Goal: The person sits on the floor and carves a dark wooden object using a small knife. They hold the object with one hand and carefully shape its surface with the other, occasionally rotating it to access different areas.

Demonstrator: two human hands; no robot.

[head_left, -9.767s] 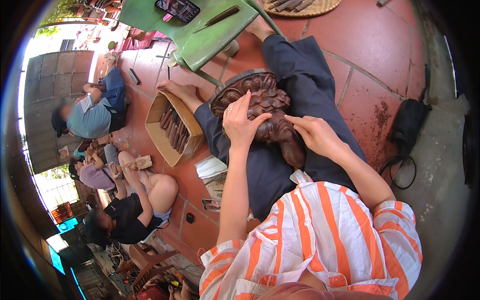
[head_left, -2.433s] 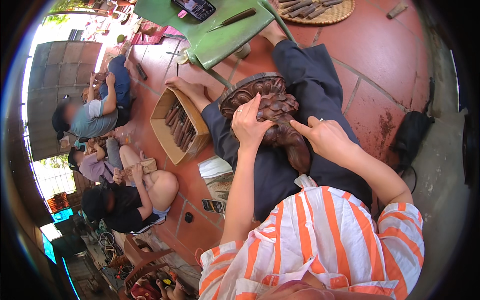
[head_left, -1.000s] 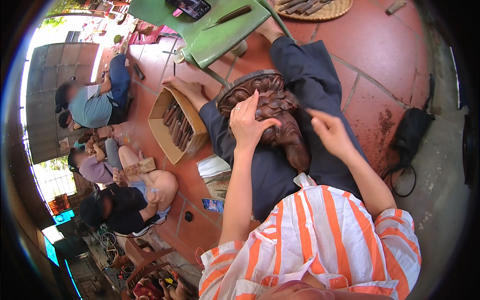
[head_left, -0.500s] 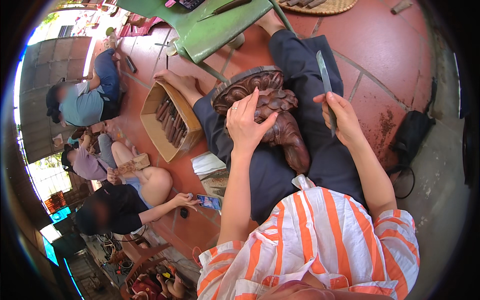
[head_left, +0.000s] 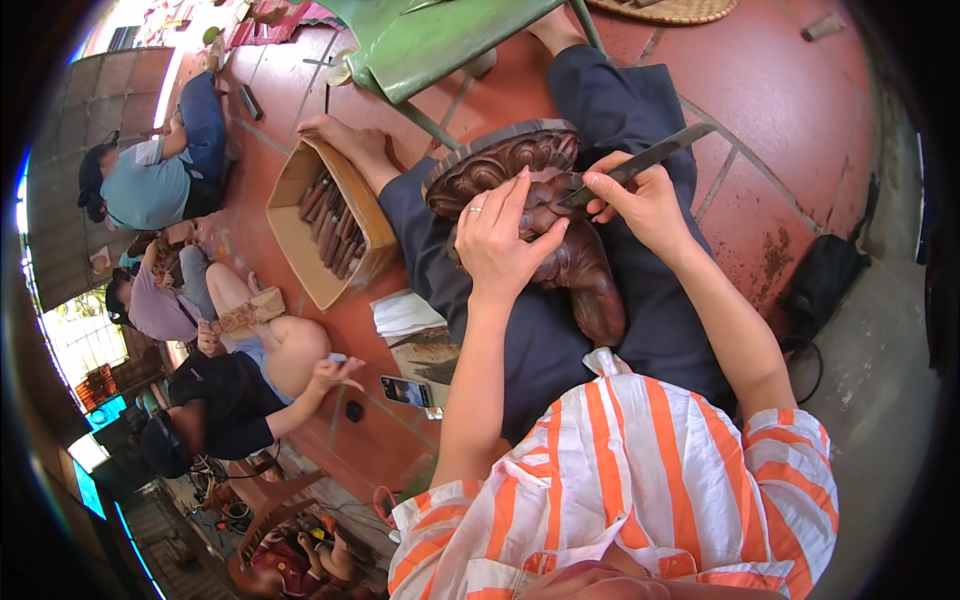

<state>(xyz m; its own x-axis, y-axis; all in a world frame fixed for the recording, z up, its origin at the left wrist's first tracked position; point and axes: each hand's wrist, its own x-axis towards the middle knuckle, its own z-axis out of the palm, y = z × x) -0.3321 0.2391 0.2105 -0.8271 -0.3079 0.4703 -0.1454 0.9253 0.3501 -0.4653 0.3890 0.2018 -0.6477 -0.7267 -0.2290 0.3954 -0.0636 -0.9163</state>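
Note:
A dark reddish-brown wood carving (head_left: 593,290), with a round base worked in scroll shapes, rests across my lap between my thighs. My left hand (head_left: 497,240) lies over its middle, fingers stretched and thumb apart, a ring on one finger. In my right hand (head_left: 640,200) is a long flat knife-like metal blade (head_left: 668,149), closed between thumb and fingers. Its pointed end meets the carving just right of my left hand, while the broad end sticks out to the upper right. Part of the carving is hidden under both hands.
A cardboard box (head_left: 374,262) of wooden-handled tools stands left of my leg. Ahead is a green plastic chair (head_left: 440,50); a woven tray (head_left: 690,10) lies beyond. A phone (head_left: 405,391) rests near my left arm. Several people sit at left. A black bag (head_left: 825,270) lies right.
My right hand has moved left and down onto the carving, turning the blade from near upright to slanted. My left hand stays on the carving. A neighbour's hand has left the phone.

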